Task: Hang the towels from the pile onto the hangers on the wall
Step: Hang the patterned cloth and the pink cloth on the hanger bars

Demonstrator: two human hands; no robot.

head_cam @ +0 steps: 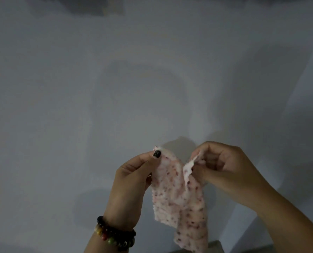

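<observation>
Now towel (179, 194) between pinching fingers (156, 154).

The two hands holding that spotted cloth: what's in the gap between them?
In the head view, only the towel spans it: the left hand and right hand each pinch a top corner, and its upper edge sags between them against the bare wall.
</observation>
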